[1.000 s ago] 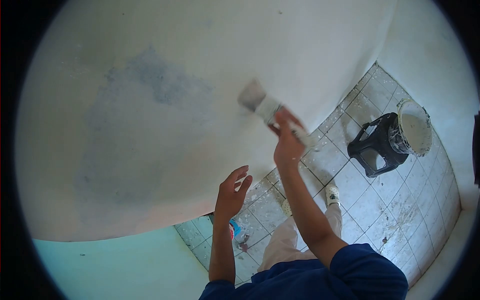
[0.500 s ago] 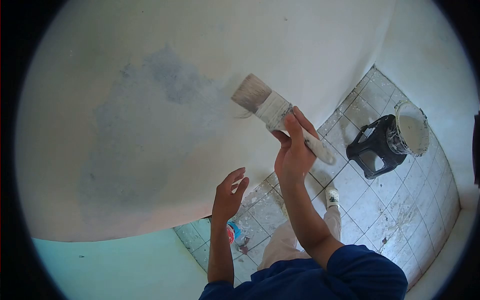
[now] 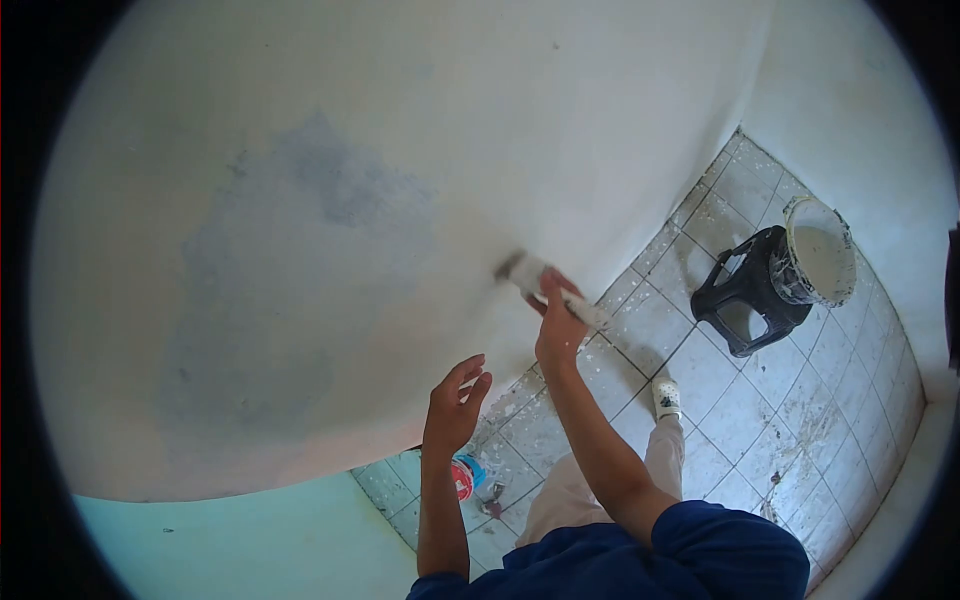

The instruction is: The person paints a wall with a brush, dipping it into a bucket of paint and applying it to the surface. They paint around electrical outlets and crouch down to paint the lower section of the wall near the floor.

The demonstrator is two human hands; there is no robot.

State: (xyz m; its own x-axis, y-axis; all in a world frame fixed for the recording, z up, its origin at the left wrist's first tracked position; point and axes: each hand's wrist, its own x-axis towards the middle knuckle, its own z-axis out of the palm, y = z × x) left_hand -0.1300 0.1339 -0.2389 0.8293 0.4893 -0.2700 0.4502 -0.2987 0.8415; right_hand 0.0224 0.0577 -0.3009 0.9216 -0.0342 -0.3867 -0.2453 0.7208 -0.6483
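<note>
My right hand (image 3: 562, 330) grips the brush (image 3: 528, 272) at the wall (image 3: 480, 120), near the bluish patch (image 3: 365, 185), my left hand (image 3: 450, 418) loosely open; light, even, overlapping strokes should blend best.

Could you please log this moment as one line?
right hand: holding brush, blurred, at wall | left hand: empty, raised | bucket: on black stool
</note>
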